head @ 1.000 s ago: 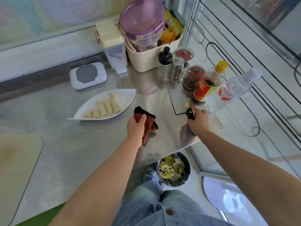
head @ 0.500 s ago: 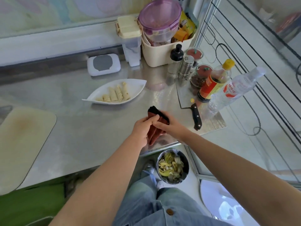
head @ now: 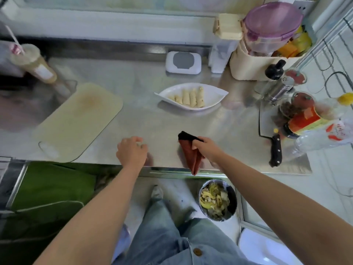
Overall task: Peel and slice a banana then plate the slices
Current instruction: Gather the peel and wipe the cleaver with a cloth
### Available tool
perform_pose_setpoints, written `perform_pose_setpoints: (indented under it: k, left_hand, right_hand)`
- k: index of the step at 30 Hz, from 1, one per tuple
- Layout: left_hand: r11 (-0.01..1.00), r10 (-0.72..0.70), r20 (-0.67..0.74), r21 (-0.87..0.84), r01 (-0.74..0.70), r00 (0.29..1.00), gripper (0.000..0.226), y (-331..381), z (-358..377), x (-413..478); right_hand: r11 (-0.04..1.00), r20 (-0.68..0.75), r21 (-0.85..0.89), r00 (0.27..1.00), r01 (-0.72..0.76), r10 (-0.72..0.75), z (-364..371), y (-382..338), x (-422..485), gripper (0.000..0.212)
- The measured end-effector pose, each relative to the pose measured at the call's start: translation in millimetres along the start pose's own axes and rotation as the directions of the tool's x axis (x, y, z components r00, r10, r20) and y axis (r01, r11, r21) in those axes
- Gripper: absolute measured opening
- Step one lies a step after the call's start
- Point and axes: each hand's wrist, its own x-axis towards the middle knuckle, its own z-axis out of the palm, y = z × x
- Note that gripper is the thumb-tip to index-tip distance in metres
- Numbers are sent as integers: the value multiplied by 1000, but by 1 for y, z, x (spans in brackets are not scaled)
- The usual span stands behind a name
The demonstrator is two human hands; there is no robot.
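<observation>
**Slices plated, wipe-down in hand**

The banana slices (head: 191, 97) lay in a row on the white leaf-shaped plate (head: 219, 92), just above the middle of the frame, so peeling, slicing and plating looked done; what remained appeared to be cleaning up. The right hand (head: 208, 150) was at the lower middle, its fingers clamped on a folded dark-red cloth (head: 191, 158) that hung down past the front edge of the bench (head: 152, 127). The left hand (head: 131, 153) sat knuckles-up just left of it near the same edge, fingers loosely curled with nothing visibly in them. The cutting board (head: 76, 119) lay bare at left, the knife (head: 276, 150) flat at far right among bottles, and yellow peels filled a bin (head: 232, 196) on the floor below.

The next move likely called for spreading the cloth flat and sweeping the steel between board and plate, steering well apart from the plate so no slice was nudged.
</observation>
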Motion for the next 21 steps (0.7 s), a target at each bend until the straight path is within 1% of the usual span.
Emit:
perform_pose_setpoints:
  k: [1,3,4,5,6,7,9,11,12,15,18,21]
  left_hand:
    - [999,15,-35,38,-14,999,25,-10,-9,6]
    - [995,57,-48,90,-53,997,30,-30,-25,21]
    - [993,66,-37,100,-62,997,34,-40,-32,31]
    - [992,68,-17,107,-66,998,37,-50,-39,41]
    - [990,67,14,121,-68,998,41,-60,-44,51]
    - [986,61,58,150,-69,996,45,-69,-49,62]
    - [968,29,169,242,-70,985,53,-82,-56,83]
    - [947,-29,269,317,-60,963,60,-88,-59,100]
    - [943,-56,307,330,-51,950,62,-90,-59,106]
    - [957,-109,405,290,-15,908,63,-92,-55,115]
    - [959,-76,453,278,-59,888,62,-93,-51,113]
    - [954,-18,475,273,-127,880,61,-92,-48,104]
  right_hand:
    - [999,17,-35,1000,20,-20,12,-8,6,16]
    - [993,52,-94,996,74,-69,37,-28,17,6]
    - [986,78,-131,992,106,-96,50,-39,23,12]
    - [976,113,-171,987,134,-115,63,-50,29,25]
    - [966,143,-210,982,153,-125,75,-62,35,35]
    - [956,173,-236,976,174,-134,87,-72,42,37]
    - [938,213,-275,965,209,-153,108,-88,54,30]
    - [929,223,-298,962,221,-158,125,-97,67,16]
    - [927,225,-304,962,220,-154,131,-99,73,13]
    - [928,231,-312,963,205,-136,144,-104,85,15]
    - [932,211,-300,967,205,-145,150,-107,90,15]
    - [930,186,-283,965,234,-186,157,-110,90,14]
